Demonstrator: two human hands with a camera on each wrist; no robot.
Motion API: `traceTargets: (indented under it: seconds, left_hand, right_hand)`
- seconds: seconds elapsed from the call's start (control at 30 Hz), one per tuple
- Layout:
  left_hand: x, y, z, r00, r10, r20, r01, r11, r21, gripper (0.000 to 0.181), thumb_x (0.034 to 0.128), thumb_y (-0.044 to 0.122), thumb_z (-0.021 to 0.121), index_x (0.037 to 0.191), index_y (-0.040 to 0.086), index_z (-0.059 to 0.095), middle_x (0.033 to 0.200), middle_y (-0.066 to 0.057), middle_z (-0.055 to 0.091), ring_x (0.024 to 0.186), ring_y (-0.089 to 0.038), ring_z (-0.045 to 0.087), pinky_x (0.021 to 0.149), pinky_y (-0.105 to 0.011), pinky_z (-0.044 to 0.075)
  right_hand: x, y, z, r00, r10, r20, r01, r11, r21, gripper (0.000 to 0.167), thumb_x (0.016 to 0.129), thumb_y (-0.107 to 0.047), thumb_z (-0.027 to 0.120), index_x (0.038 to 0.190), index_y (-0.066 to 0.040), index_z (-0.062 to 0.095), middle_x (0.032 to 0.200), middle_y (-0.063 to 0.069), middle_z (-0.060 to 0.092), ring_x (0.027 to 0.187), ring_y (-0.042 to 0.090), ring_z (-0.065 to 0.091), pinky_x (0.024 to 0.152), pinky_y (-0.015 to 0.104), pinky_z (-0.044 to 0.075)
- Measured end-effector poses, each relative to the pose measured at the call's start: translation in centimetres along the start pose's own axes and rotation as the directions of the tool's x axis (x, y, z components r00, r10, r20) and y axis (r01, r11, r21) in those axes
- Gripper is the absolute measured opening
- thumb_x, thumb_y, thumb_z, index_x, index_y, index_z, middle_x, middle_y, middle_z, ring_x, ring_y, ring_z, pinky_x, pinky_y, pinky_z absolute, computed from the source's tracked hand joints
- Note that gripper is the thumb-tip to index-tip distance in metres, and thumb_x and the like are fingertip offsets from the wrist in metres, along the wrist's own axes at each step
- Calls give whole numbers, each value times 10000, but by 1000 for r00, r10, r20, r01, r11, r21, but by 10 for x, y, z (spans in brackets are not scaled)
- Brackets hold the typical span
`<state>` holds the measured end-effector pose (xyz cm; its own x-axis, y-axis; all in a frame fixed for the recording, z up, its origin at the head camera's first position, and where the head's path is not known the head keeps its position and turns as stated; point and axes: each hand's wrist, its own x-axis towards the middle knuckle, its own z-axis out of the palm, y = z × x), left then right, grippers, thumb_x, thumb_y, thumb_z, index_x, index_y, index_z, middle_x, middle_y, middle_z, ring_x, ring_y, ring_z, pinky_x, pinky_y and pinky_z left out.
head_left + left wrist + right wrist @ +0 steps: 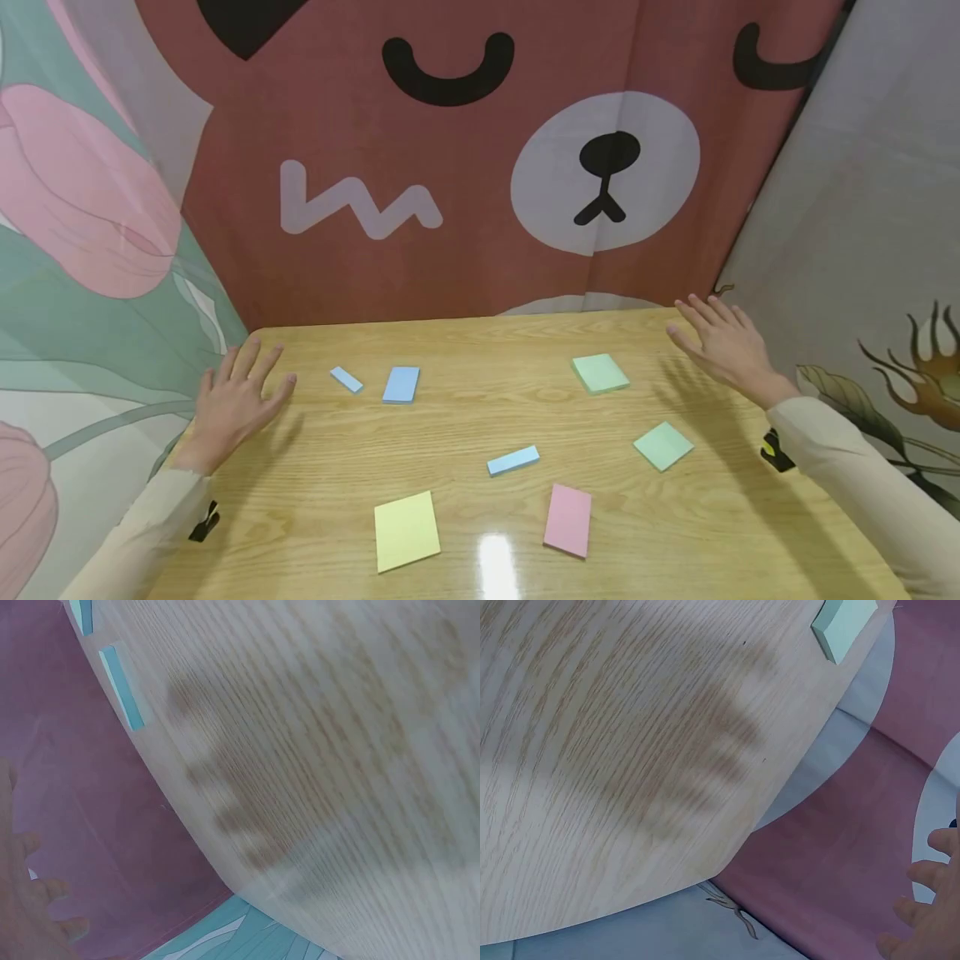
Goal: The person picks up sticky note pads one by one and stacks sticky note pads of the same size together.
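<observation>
My left hand (238, 402) hovers over the table's left side with fingers spread, holding nothing. Nearest to it lies a narrow blue sticky-note pad (347, 380), also in the left wrist view, with a wider blue sticky-note pad (401, 385) to its right. My right hand (723, 346) hovers over the far right side, fingers extended and nothing held. To its left is a green sticky-note pad (601, 373), part of which shows in the right wrist view. Another green pad (663, 446) lies nearer the front.
A narrow light-blue pad (513, 461) lies mid-table. Nearer the front are a yellow pad (407, 532) and a pink pad (567, 521). Behind the wooden table (480, 358) hangs a bear-print curtain (480, 275); patterned cloths hang at both sides.
</observation>
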<state>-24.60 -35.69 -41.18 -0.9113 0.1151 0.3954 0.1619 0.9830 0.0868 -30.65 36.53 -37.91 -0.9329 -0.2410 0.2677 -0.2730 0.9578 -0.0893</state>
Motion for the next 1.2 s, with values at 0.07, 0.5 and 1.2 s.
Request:
traceTargets:
  seconds: [0.07,0.5,1.2]
  left_hand:
    - [0,0,-1,1000,3,0,-3,1000,2,648,1004,520,451,1521,135,388,1566,-216,282,1383,-494,225,980,-765,173]
    - [-2,3,0,1000,7,2,-7,1000,-12,640,999,528,462,1504,137,415,1551,-224,309,1374,-497,243,971,-759,183]
    - [-5,8,-1,998,39,-40,-39,999,-4,628,991,519,485,1486,134,442,1502,-243,366,1351,-503,283,958,-715,246]
  right_hand:
    - [0,-1,0,1000,-4,-3,4,1000,0,717,1035,-532,378,1577,-86,233,1602,212,198,1443,462,128,1131,623,41]
    - [-3,-11,-2,999,-34,-9,34,999,3,706,1033,-521,400,1561,-69,278,1592,219,225,1453,445,130,1144,602,43]
    - [-5,-22,1,997,-76,-24,76,997,-23,698,1025,-529,419,1536,-60,341,1571,226,273,1440,447,181,1143,607,71]
